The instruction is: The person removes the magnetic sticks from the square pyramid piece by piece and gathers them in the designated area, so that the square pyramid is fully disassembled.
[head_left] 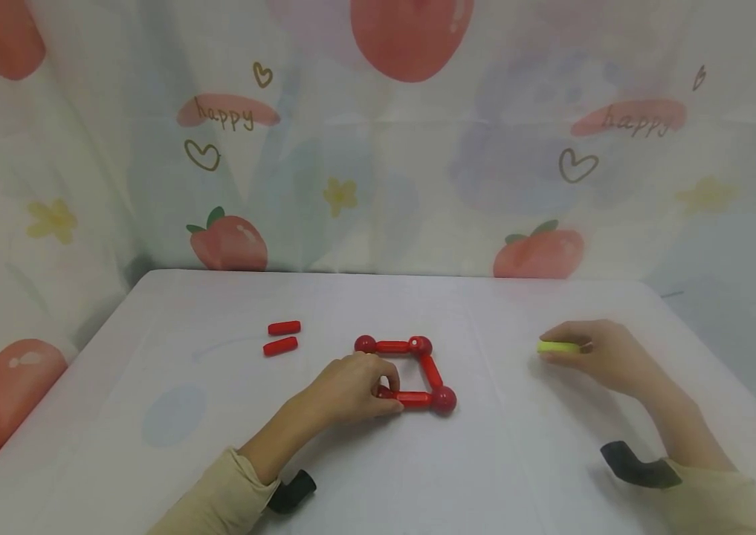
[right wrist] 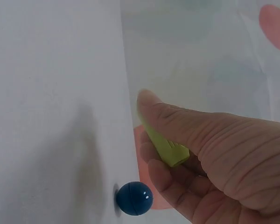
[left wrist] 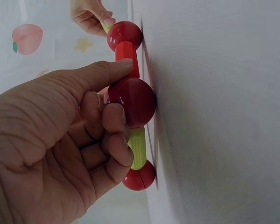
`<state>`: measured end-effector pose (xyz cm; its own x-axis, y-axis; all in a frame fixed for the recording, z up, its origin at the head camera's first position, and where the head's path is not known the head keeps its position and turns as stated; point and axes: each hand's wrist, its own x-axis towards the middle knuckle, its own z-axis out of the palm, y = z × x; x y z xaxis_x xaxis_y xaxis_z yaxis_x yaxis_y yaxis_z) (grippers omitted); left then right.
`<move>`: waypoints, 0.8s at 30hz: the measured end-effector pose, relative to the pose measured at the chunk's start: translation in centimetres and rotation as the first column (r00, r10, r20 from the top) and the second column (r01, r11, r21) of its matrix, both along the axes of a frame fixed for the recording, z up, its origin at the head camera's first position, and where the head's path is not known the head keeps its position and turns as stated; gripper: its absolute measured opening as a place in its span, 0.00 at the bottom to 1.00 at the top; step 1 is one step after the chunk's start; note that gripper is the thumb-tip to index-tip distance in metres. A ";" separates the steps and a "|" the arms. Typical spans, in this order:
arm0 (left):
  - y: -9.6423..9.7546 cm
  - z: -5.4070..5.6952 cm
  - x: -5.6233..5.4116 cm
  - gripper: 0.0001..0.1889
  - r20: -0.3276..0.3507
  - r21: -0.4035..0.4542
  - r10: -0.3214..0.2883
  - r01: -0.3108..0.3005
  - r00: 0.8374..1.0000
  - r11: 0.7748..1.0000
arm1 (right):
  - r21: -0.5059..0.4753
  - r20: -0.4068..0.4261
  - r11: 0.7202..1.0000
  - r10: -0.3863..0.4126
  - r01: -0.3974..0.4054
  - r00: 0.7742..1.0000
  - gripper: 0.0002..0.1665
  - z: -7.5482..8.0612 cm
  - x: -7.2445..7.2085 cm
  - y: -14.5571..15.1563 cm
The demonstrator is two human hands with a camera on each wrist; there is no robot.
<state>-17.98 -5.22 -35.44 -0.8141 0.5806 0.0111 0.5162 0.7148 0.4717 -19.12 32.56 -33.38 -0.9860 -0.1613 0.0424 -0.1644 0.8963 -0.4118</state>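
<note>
Around a red ball [left wrist: 133, 102] at the near left corner of a frame of magnetic rods and balls, my left hand [head_left: 354, 386] curls its fingers, its thumb on a red rod [head_left: 414, 400]. More red balls [head_left: 444, 400] and red rods [head_left: 431, 371] form the frame on the table. A yellow-green rod [left wrist: 138, 148] makes its left side, hidden under my hand in the head view. Off to the right, my right hand [head_left: 608, 357] pinches a loose yellow-green rod [right wrist: 168, 148] between thumb and fingers. Close by its fingers sits a dark blue ball [right wrist: 135, 198], hidden in the head view.
Two loose red rods [head_left: 282, 336] lie side by side left of the frame. The white table [head_left: 150, 357] ends at a patterned curtain [head_left: 378, 163] behind and at the sides. Black curved pieces [head_left: 638, 467] stick out at both sleeves.
</note>
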 end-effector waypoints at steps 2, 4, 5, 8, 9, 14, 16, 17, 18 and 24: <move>0.0 0.0 0.0 0.07 0.000 0.001 0.000 0.000 1.000 1.000 | -0.003 0.003 1.000 -0.003 0.003 1.000 0.26 0.1 0.0 -0.3; 0.0 -0.1 0.0 0.07 0.001 0.004 0.001 -0.001 1.000 1.000 | -0.010 0.003 1.000 -0.001 0.001 1.000 0.26 0.1 0.1 -0.5; 0.0 -0.1 0.0 0.07 0.001 0.004 0.001 -0.001 1.000 1.000 | -0.012 0.000 1.000 0.002 -0.002 1.000 0.25 0.2 0.1 -0.5; 0.0 -0.2 -0.1 0.07 0.002 0.005 0.002 -0.002 1.000 1.000 | -0.010 -0.010 1.000 0.011 -0.011 1.000 0.25 0.2 0.1 -0.8; 0.0 -0.2 -0.1 0.07 0.002 0.004 0.002 -0.002 1.000 1.000 | -0.007 -0.016 1.000 0.017 -0.017 1.000 0.25 0.2 0.1 -0.9; -0.1 -0.2 -0.1 0.07 -0.008 0.004 0.002 -0.002 1.000 1.000 | -0.002 -0.051 0.999 0.048 -0.048 0.998 0.24 0.6 0.2 -1.7; -0.1 -0.2 0.0 0.07 -0.013 0.001 0.001 -0.001 1.000 1.000 | -0.015 -0.072 0.998 0.062 -0.064 0.995 0.23 0.9 0.3 -2.3; -0.1 -0.2 0.1 0.07 -0.012 0.002 0.000 0.000 1.000 1.000 | -0.019 -0.083 0.997 0.067 -0.069 0.994 0.22 1.1 0.5 -2.6; -0.1 -0.2 0.1 0.07 -0.011 0.002 -0.001 0.001 1.000 1.000 | -0.030 -0.095 0.996 0.079 -0.082 0.992 0.22 1.2 0.5 -3.0; -0.1 -0.2 0.5 0.08 -0.002 -0.004 -0.009 0.009 1.000 1.000 | -0.064 -0.188 0.983 0.156 -0.171 0.970 0.19 2.2 0.4 -5.5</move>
